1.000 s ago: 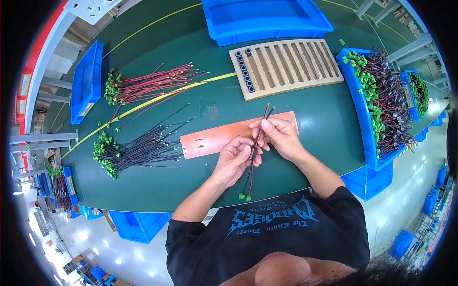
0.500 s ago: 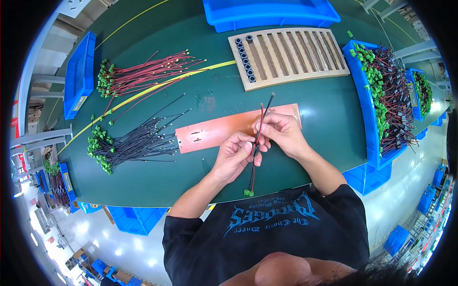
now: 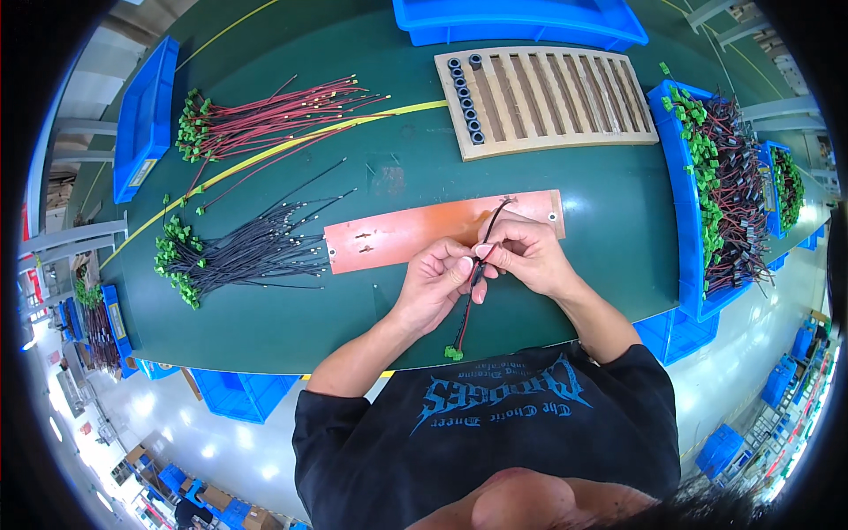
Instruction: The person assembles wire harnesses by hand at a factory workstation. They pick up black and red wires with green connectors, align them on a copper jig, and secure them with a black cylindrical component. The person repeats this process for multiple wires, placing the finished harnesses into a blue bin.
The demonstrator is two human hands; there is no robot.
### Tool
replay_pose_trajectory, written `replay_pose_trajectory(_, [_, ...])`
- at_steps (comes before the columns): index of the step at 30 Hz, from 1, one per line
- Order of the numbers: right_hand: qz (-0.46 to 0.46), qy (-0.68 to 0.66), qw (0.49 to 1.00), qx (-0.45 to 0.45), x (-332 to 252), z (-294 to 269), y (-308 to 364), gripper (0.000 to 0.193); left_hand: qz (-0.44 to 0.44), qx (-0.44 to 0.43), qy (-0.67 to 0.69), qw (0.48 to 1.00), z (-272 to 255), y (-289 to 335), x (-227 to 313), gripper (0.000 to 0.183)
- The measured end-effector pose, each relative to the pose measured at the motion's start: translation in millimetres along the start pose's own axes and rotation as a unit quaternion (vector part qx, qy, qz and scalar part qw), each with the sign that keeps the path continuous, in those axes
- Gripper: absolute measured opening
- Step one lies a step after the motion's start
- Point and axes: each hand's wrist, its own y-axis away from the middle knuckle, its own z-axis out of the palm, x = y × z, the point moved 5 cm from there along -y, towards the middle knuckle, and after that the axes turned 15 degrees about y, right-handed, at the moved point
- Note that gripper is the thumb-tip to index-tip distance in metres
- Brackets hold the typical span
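Observation:
Between both hands runs a red-and-black wire pair [image 3: 465, 320] with a green connector [image 3: 453, 352] at its lower end, near my shirt. My left hand [image 3: 439, 281] pinches the wires at their middle. Just to its right, my right hand [image 3: 527, 257] grips them with thumb and forefinger, and the black wire end sticks out above the fingers. A small dark piece sits at the pinch, mostly hidden by the fingertips. Beneath the hands lies an orange-brown strip plate [image 3: 380, 243] with slots at its left end.
Left of the plate lie bundles of black wires [image 3: 256, 243] and red wires [image 3: 274, 124] with green connectors. A wooden slotted rack [image 3: 552, 146] holds several black rings. At right, a blue bin [image 3: 680, 185] is full of wired parts; another blue tray [image 3: 521, 34] stands at the back.
My right hand has shifted slightly down along the wires. The upper wire ends now lean right and lie closer together. The view has shifted a little.

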Motion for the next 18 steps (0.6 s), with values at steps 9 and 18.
replay_pose_trajectory(9, [0.003,0.005,1.000,-0.016,-3.2,1.1,0.2,0.012,0.001,-0.002,0.022,1.000,-1.5,-0.4,-0.5,0.011])
replay_pose_trajectory(18, [-0.031,-0.013,0.987,0.155,-26.6,-20.9,-0.7,0.020,-0.001,-0.075,-0.183,0.980,9.7,-3.1,14.9,0.041])
